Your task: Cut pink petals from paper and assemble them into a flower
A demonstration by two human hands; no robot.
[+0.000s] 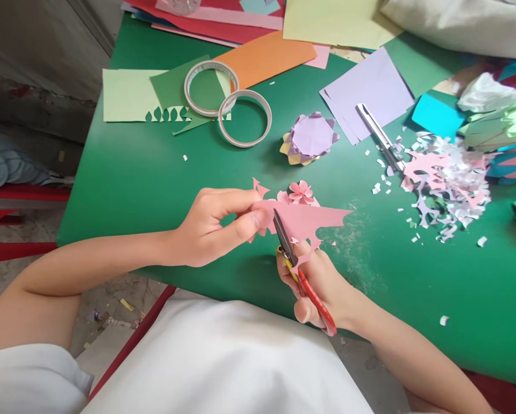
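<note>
My left hand [217, 225] pinches a folded piece of pink paper [310, 218] by its left end, above the green table [154, 184]. My right hand [322, 284] grips red-handled scissors [303, 276], whose dark blades [281, 233] cut up into the paper's lower edge. The paper's edges are jagged from cut-out shapes. A small pink paper flower [300, 191] lies on the table just behind the paper.
Two tape rolls [227, 98] lie on green paper at the back. A purple-and-yellow paper flower [310, 138], a utility knife [381, 138], purple sheets [370, 86] and a heap of paper scraps [447, 184] lie to the right. Coloured sheets are stacked at the far edge.
</note>
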